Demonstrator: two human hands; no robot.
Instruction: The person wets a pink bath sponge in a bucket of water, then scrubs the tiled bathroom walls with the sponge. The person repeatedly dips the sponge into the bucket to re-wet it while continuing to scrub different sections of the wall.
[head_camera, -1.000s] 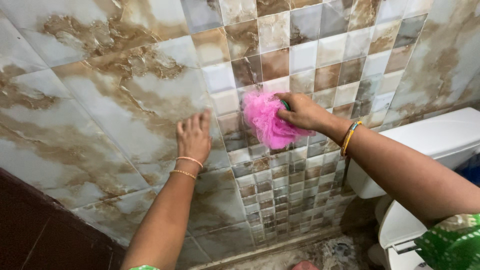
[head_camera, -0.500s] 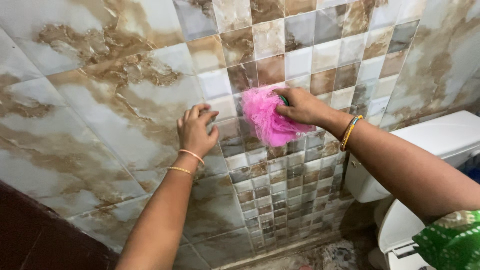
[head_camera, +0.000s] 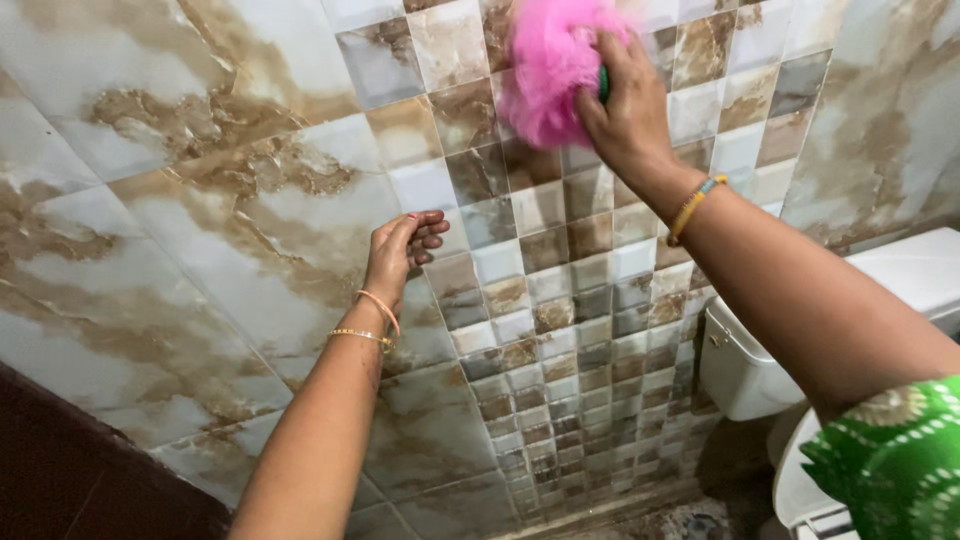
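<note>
My right hand (head_camera: 625, 105) grips a fluffy pink mesh scrubber (head_camera: 548, 70) with a green part showing under my fingers, and presses it against the small brown, white and grey checkered tiles (head_camera: 560, 300) high on the wall. My left hand (head_camera: 400, 250) hangs just off the wall lower and to the left, near the seam between the checkered strip and the large marbled tiles (head_camera: 200, 230). Its fingers are curled loosely and hold nothing. Both wrists carry thin bangles.
A white toilet cistern (head_camera: 900, 290) stands against the wall at the right, with the toilet's edge (head_camera: 790, 490) below it. A dark brown panel (head_camera: 60, 470) fills the bottom left corner. A grimy floor (head_camera: 650, 520) shows at the bottom.
My right hand swept the pink scrubber up the checkered tiles from mid-wall to near the top. My left hand lifted its flat palm off the wall and curled its fingers.
</note>
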